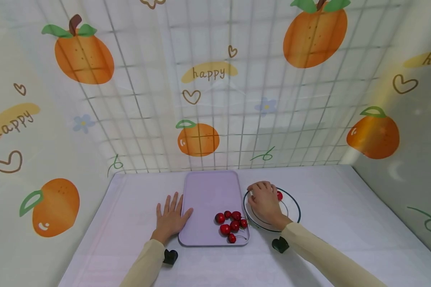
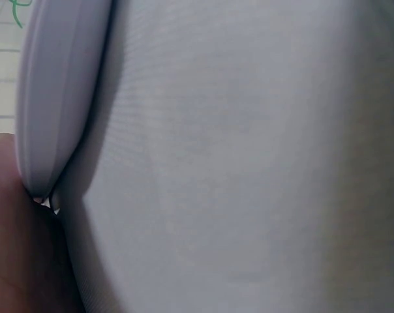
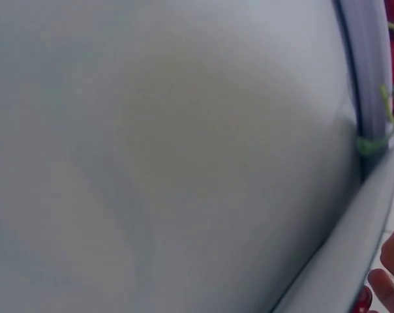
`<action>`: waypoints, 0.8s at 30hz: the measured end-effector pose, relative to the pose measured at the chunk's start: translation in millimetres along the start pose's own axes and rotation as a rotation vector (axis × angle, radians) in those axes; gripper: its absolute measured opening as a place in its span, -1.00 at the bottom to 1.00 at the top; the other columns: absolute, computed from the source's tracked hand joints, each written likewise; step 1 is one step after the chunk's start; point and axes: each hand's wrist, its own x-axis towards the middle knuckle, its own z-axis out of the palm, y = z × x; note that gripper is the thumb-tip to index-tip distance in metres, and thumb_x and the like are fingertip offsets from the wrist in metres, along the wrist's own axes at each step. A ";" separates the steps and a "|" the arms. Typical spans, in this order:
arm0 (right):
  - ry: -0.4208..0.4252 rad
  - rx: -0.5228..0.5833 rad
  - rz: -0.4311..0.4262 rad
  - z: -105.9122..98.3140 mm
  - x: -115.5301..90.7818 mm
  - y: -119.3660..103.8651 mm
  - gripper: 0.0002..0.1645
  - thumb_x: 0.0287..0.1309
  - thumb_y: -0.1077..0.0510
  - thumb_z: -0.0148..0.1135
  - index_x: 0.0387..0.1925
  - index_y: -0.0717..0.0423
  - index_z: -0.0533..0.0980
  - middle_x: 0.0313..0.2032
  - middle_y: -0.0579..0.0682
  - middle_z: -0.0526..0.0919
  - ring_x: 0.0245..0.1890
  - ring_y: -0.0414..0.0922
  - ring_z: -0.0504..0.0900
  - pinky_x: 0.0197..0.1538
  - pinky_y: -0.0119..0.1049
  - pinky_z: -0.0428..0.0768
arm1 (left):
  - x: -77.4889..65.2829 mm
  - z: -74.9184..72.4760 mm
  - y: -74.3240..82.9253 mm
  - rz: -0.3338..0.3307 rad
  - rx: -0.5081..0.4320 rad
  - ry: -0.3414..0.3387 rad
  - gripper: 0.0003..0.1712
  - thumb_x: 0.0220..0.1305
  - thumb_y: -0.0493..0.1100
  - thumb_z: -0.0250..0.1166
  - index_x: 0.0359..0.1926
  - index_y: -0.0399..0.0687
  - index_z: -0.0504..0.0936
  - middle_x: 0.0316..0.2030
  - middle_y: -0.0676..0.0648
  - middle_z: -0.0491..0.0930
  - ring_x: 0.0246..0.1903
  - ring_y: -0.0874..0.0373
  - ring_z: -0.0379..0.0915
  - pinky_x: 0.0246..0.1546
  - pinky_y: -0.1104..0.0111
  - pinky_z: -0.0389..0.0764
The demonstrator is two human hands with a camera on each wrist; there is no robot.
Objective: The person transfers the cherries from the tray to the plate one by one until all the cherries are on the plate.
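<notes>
My left hand (image 1: 171, 218) lies flat with fingers spread at the left side of a lilac tray (image 1: 204, 199), its thumb across the rim. In the left wrist view, part of that hand (image 2: 21, 241) touches the tray's edge (image 2: 63, 91). Over a white plate (image 1: 292, 215) with a dark rim, my right hand (image 1: 266, 201) reaches down with bent fingers. A red cherry (image 1: 279, 195) shows beside those fingers. In the right wrist view, the fingertips (image 3: 383, 287) are right by a cherry (image 3: 363, 300); I cannot tell whether they grip one.
Several red cherries (image 1: 235, 226), some with stems, lie in the tray's near right corner. One green stem (image 3: 372, 145) hangs over the tray's rim toward the plate. A white cloth (image 1: 330, 199) covers the table, and a printed curtain (image 1: 215, 103) stands behind.
</notes>
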 end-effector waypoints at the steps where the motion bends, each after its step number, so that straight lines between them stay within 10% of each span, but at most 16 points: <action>1: -0.001 0.009 -0.013 -0.4 -0.6 -1.5 -0.71 0.25 0.24 0.23 -0.01 0.18 0.63 0.11 0.20 0.66 0.29 0.21 0.40 0.43 0.31 0.24 | 0.2 -0.3 0.4 -0.003 0.003 -0.005 -0.04 0.47 0.50 -0.19 0.66 0.13 -0.07 0.69 -0.03 -0.21 0.69 -0.12 -0.42 0.59 -0.26 -0.39; 24: -0.196 0.215 -0.326 5.1 -7.5 -14.8 -0.72 0.38 0.11 0.23 0.08 0.02 0.62 0.05 -0.03 0.72 0.16 -0.04 0.56 0.30 0.09 0.56 | -5.3 -10.1 8.1 -0.008 -0.010 -0.024 -0.08 0.50 0.40 -0.12 0.66 0.05 -0.04 0.69 -0.07 -0.19 0.69 -0.15 -0.40 0.59 -0.26 -0.41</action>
